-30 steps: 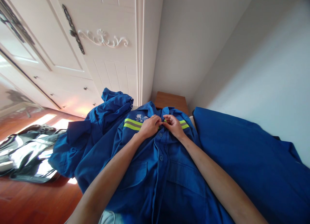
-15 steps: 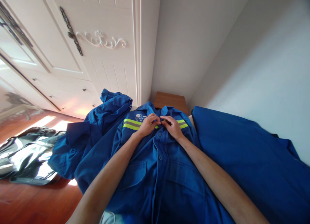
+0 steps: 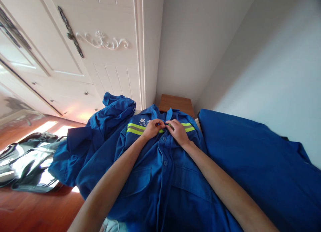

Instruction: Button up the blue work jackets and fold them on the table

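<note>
A blue work jacket [image 3: 140, 181] lies front up before me, its collar away from me. Yellow-green and grey reflective bands cross its chest, with a white printed logo on the left. My left hand [image 3: 153, 128] pinches the front edge of the jacket just below the collar. Close beside it, my right hand [image 3: 177, 131] pinches the other side of the same opening, its fingertips almost touching the left ones. Whatever small part sits between the fingertips is hidden. Lower on the placket two buttons [image 3: 165, 138] show.
More blue garments [image 3: 107, 116] are heaped to the left, and a flat blue garment [image 3: 250, 158] is spread on the right. Beyond the collar stands a brown wooden piece of furniture [image 3: 175, 101]. White cabinet doors [image 3: 110, 71] rise at the left; a clear-and-black bag [image 3: 30, 161] rests on the wooden floor.
Both hands stay at the jacket's upper front. The right hand's fingers have turned and closed in slightly toward the left fingertips. The view has shifted a little.
</note>
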Action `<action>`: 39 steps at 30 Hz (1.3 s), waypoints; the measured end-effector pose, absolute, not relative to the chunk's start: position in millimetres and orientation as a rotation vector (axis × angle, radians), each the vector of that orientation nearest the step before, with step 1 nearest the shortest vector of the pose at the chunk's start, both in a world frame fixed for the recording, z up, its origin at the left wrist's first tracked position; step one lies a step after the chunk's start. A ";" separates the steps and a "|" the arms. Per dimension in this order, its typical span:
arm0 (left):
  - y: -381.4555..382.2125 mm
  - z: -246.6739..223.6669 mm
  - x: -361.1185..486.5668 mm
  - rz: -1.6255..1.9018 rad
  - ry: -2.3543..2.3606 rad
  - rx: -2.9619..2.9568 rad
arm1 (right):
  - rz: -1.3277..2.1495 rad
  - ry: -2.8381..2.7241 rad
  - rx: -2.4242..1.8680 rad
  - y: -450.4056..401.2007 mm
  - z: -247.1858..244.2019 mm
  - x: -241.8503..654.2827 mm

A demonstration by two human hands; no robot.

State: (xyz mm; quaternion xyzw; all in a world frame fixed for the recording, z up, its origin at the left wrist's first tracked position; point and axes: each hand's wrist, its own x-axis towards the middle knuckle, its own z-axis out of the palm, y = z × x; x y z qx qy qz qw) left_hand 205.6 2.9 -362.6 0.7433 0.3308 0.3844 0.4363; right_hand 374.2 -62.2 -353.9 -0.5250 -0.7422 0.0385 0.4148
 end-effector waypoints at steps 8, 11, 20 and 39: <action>-5.1 -357.1 206.6 1.156 0.976 2.103 | 0.484 -1.461 -1.299 -59.1 -353.5 372.6; -3.1 -354.0 201.8 1.063 0.933 2.287 | 0.625 -1.355 -1.328 -56.2 -351.7 376.9; 5.5 -356.6 196.8 0.989 1.072 2.317 | 0.571 -1.510 -1.580 -63.8 -334.1 377.6; 11.8 -361.7 192.4 1.282 1.214 2.034 | 0.486 -1.549 -1.484 -3.2 -343.6 414.7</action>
